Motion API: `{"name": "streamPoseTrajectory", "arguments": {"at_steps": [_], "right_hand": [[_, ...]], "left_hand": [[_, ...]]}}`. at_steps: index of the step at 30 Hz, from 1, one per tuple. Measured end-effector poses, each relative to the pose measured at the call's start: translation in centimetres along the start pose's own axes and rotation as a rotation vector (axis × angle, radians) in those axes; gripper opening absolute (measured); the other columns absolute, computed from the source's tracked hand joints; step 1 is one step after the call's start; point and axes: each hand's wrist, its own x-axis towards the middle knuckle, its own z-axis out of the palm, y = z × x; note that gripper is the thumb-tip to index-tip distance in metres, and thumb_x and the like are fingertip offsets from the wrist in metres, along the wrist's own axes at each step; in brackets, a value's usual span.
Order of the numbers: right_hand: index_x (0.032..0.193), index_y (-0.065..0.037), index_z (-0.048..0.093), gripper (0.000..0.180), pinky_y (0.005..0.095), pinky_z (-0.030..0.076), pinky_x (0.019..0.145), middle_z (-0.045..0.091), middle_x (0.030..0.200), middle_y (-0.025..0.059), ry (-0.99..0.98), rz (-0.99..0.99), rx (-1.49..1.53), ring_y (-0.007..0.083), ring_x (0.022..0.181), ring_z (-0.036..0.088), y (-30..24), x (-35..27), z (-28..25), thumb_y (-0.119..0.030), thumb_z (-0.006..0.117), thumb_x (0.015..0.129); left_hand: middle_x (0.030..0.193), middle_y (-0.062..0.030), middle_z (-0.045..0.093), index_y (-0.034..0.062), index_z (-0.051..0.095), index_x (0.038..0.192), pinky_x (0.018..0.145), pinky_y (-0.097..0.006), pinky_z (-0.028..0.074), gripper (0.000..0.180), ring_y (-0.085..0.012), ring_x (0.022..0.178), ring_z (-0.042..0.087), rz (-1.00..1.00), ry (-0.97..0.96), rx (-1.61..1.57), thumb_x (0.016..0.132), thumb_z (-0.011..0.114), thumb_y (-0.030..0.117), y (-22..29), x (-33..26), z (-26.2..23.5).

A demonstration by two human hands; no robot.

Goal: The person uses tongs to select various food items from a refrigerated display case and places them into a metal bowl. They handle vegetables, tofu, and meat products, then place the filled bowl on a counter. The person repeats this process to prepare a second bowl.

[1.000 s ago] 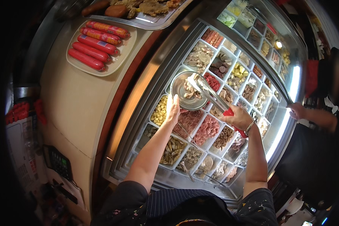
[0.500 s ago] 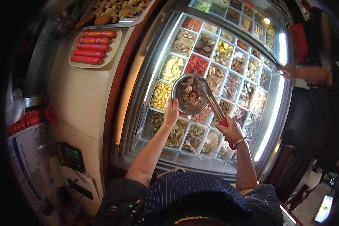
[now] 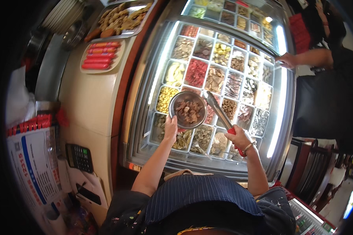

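Since a moment ago the tongs (image 3: 219,113) have swung in over the metal bowl (image 3: 188,110), so another piece seems about to drop in, the left hand (image 3: 170,127) gripping the bowl's near rim above the display case (image 3: 153,78) compartments while the right hand (image 3: 237,138) squeezes the red-handled tongs.

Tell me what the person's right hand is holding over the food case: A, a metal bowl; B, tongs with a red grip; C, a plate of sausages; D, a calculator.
B: the right hand grips the red-handled tongs, while the left hand holds the metal bowl.
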Motion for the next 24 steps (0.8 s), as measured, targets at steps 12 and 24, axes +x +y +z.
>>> {"name": "streamPoseTrajectory", "arguments": {"at_steps": [12,24], "right_hand": [[0.080,-0.003,0.041,0.038,0.0278,0.041,0.037,0.046,0.066,0.0061,0.064,0.133,0.095,0.0142,0.048,0.048,11.6,-2.5,-0.4,-0.028,0.067,0.067],[0.078,-0.001,0.046,0.036,0.0304,0.043,0.039,0.054,0.059,0.0102,-0.010,0.099,-0.004,0.0186,0.040,0.053,17.3,-2.8,0.5,-0.032,0.062,0.068]], "left_hand": [[0.091,-0.0111,0.055,0.0060,0.038,0.108,0.047,-0.030,0.054,0.022,-0.0206,0.064,0.061,-0.143,-0.046,0.158,0.088,0.035,0.013,-2.7,-3.0,0.5],[0.098,-0.0111,0.054,0.0060,0.038,0.107,0.047,-0.029,0.054,0.020,-0.0214,0.071,0.060,-0.063,0.175,0.113,0.089,0.036,0.015,-1.3,-8.9,-2.5]]}}
